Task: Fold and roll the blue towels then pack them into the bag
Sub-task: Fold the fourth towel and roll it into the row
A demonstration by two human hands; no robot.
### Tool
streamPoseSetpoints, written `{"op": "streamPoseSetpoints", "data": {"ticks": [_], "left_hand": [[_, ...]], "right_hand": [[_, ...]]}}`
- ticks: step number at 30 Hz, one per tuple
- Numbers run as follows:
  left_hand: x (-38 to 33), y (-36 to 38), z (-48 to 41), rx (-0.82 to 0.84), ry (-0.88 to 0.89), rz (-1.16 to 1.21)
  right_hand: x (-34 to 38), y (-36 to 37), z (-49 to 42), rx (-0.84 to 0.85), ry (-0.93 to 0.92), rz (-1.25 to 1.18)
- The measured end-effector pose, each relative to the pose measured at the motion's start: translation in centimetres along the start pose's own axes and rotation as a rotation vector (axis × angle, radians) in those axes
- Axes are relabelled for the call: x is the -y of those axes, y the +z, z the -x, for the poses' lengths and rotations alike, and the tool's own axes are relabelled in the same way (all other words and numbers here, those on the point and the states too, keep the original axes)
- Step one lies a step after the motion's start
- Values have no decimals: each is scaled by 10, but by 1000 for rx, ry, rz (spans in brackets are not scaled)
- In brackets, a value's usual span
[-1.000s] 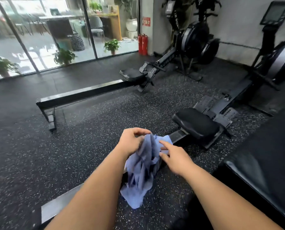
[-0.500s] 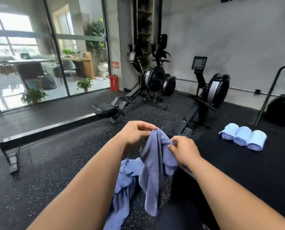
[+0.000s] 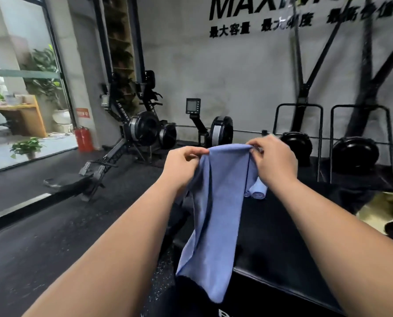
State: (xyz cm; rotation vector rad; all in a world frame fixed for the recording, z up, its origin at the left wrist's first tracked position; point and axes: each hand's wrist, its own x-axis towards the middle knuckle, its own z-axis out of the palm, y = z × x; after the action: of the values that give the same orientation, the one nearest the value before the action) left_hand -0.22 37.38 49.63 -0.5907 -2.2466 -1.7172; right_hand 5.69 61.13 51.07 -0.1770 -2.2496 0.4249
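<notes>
Here, blue towel (image 3: 216, 213) hanging long and creased, top edge pinched by left grip (image 3: 181, 165), right grip (image 3: 273, 161).

This is looking like a gym: rowing machines (image 3: 145, 131) are standing on dark rubber flooring (image 3: 42, 248) below bold wall lettering (image 3: 229, 30).

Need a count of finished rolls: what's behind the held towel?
Pale blue rolls lie on the black platform behind the towel. Only parts of about two show; the towel and right hand cover the rest, so no count.
</notes>
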Motion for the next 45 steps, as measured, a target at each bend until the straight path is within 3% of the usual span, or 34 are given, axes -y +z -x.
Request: {"op": "streamPoseSetpoints", "data": {"ticks": [3, 5, 6, 9, 11, 13, 16, 24, 27, 32, 37, 43, 45], "left_hand": [[1, 45, -5, -1, 53, -23], [22, 76, 9, 61, 94, -181], [40, 89, 19, 162, 101, -293], [107, 136, 68, 671, 35, -612], [144, 155, 102, 826, 13, -709], [161, 166, 119, 753, 57, -716], [162, 173, 116, 565, 148, -736], [180, 185, 98, 563, 258, -804], [185, 189, 91, 659, 211, -807], [186, 204, 72, 784, 165, -1078], [191, 241, 68, 763, -29, -1077], [182, 255, 68, 543, 157, -1135], [187, 255, 65, 542, 216, -1058]], "right_hand": [[-33, -9, 7, -48, 6, 39], [-66, 1, 34, 42, 25, 124], [-82, 11, 53, 171, 50, 177], [-130, 40, 130, 787, 136, 275], [-147, 55, 178, 995, 167, 258], [-157, 66, 209, 977, 172, 256], [-161, 73, 220, 809, 144, 318], [-178, 93, 213, 462, 160, 346], [-191, 99, 212, 578, 233, 279], [-208, 97, 211, 644, 379, 471], [-201, 92, 199, 629, 462, 663], [-218, 88, 198, 445, 355, 680], [-233, 90, 205, 567, 223, 580]]}}
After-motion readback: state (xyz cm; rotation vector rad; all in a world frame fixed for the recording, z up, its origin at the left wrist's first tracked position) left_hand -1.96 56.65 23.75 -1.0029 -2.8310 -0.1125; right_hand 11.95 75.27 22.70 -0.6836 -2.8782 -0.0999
